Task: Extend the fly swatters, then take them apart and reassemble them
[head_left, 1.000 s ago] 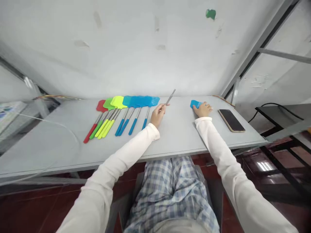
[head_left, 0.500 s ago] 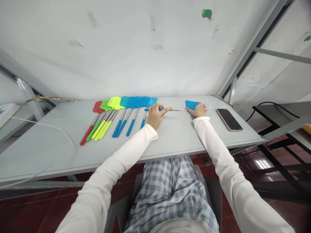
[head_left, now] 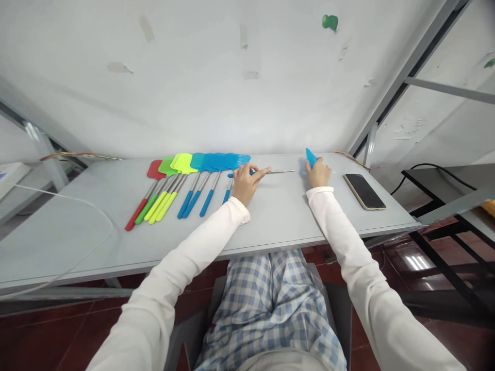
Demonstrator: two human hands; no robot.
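Note:
My left hand [head_left: 245,186] is closed around the blue handle of a fly swatter, with its thin metal rod [head_left: 283,171] pointing right. In my right hand [head_left: 319,173] is a blue fly swatter head [head_left: 310,155], gripped and turned nearly edge-on. A gap shows between the rod's tip and my right hand, so head and rod are apart. Left of my left hand lies a row of fly swatters: a red one [head_left: 154,169], green [head_left: 167,166], yellow-green [head_left: 183,163] and several blue ones [head_left: 218,162]. My left hand partly covers the rightmost blue swatter.
A smartphone [head_left: 364,191] lies on the grey table [head_left: 278,221] to the right of my right hand. A white cable [head_left: 93,203] crosses the table's left side. Behind stands a white wall [head_left: 278,103], with metal frame posts at both ends.
The blue swatter head has come away from the rod and been tilted up in my right hand. My left hand has shifted slightly left, still holding the handle.

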